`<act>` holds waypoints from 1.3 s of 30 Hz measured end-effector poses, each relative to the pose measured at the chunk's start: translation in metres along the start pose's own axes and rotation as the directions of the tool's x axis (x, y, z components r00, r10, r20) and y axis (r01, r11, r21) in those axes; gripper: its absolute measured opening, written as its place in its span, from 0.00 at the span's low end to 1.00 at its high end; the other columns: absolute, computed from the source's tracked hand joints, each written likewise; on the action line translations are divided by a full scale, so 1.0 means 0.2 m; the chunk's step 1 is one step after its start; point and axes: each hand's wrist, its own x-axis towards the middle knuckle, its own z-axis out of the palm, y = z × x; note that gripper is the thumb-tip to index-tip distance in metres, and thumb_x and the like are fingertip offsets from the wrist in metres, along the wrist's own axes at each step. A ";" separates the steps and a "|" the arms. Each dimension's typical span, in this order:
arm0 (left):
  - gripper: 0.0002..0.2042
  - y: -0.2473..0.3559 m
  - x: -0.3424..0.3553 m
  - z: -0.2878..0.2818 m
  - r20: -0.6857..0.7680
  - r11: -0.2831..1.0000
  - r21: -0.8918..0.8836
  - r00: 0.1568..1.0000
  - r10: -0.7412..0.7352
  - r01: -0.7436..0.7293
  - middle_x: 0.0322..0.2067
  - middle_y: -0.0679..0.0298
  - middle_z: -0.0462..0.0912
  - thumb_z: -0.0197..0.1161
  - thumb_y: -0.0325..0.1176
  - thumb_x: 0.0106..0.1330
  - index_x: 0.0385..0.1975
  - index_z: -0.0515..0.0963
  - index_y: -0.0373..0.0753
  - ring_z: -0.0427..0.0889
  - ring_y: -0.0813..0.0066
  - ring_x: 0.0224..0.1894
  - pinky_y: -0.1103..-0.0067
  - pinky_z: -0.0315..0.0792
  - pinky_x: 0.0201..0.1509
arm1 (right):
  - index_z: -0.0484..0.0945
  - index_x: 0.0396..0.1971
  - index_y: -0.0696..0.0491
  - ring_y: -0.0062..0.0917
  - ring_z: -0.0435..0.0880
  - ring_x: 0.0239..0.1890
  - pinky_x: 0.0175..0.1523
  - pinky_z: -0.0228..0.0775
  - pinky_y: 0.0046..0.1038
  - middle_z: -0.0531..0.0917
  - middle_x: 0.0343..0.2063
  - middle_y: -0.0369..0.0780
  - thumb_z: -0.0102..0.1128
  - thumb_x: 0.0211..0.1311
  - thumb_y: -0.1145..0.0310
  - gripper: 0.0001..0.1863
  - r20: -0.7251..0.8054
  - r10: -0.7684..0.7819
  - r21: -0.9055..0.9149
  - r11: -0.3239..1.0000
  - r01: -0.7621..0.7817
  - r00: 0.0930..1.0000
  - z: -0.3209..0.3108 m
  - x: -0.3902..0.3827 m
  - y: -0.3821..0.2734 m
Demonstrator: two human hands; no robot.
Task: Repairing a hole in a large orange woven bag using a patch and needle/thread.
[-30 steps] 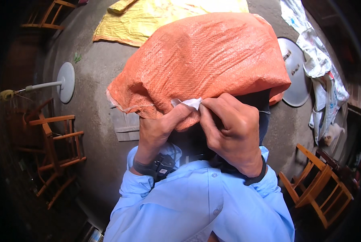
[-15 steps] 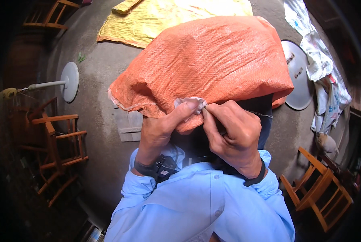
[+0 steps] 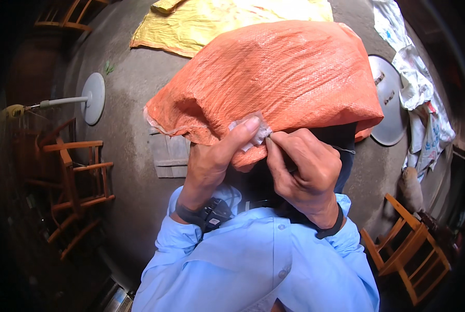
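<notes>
Across my lap spreads a large orange woven sack [image 3: 284,73], its near edge bunched up between my hands. A small whitish, crinkled patch of thin plastic [image 3: 261,134] lies on that edge. My left hand [image 3: 214,161] is closed on the sack's edge, thumb pressing the patch from above and fingers hidden beneath the orange cloth. Just to its right, my right hand [image 3: 308,171] pinches with thumb and forefinger at the patch's right side. Whatever sits in that pinch is too small to make out; a bit of thin dark thread or wire [image 3: 342,150] shows beyond the knuckles.
A yellow woven sack [image 3: 206,26] lies flat on the floor beyond. To the right are a round metal lid [image 3: 386,117], white printed sacks [image 3: 417,88] and a wooden chair [image 3: 412,244]. Leftward stand a round grey-white base with a pole [image 3: 94,99] and another wooden chair [image 3: 79,179].
My left thumb has shifted slightly, and more of the whitish patch shows above and beside it. The right hand keeps its pinch close by. The whole view has swung a little.
</notes>
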 end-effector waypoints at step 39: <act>0.15 -0.01 0.00 -0.02 0.054 0.998 -0.048 0.998 -0.040 0.042 0.37 0.64 0.86 0.66 0.35 0.70 0.49 0.83 0.31 0.83 0.78 0.39 0.81 0.77 0.45 | 0.84 0.37 0.61 0.25 0.80 0.22 0.27 0.70 0.25 0.81 0.24 0.41 0.71 0.52 0.85 0.11 0.051 0.101 0.163 0.981 -0.108 0.994 -0.04 -0.01 0.00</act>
